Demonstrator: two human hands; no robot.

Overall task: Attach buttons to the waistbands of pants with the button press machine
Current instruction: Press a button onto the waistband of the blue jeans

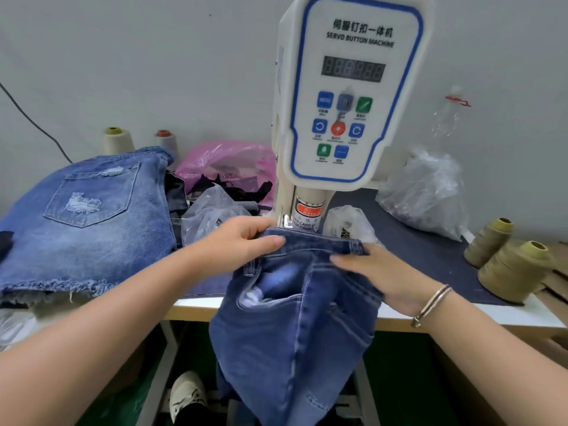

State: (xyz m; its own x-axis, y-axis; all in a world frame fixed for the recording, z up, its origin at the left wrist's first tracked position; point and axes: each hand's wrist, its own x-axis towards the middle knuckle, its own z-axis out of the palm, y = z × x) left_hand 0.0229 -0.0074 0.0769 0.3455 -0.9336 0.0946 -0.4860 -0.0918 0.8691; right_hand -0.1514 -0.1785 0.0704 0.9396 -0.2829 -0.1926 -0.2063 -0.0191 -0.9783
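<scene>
You face a plain grey-white wall (153,56); a white-edged tabletop (491,315) stands before it, over what looks like green floor (399,379).

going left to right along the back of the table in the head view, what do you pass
cream thread cone → pale thread cone with a reddish top → pink plastic bag → button machine → clear plastic bag → olive thread cones
</scene>
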